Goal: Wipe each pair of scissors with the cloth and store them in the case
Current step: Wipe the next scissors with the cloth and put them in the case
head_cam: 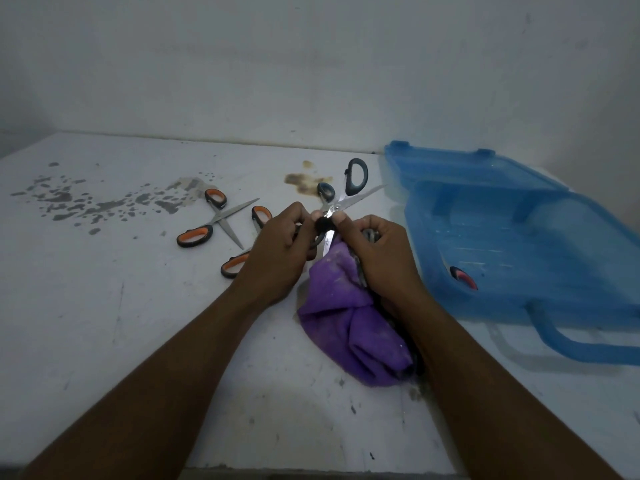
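Stained white bench (138, 341) fills the lower frame, and both forearms come in from the bottom edge. Nearest, at centre, lies the purple cloth (346, 323), bunched, its far end under the right hand (381, 254). That hand's fingers are curled round the cloth, and its thumb presses the metal near the pivot of the black pair (328, 239).

The left hand (280, 251), just left of it, has its fingers clenched on that pair's handle end — a dark loop shows below the knuckles. One bare blade slants down from between the hands, its tip at the cloth's far edge. The cloth thus sits just below and right of the blade, on the right hand's side. I judge the next stroke runs along the blade's near-to-far axis.

Just beyond the fingers show two dark handles (356, 176) and a bright blade running to the upper right. Whether they belong to the held pair I cannot tell.

Left of centre an orange pair (219, 219) lies open, and a second orange pair (262, 216) is half hidden behind the left hand. At the right the blue case (536, 244) lies open — nearer the right hand — with a red-handled pair (463, 278) inside. No writing can be read.
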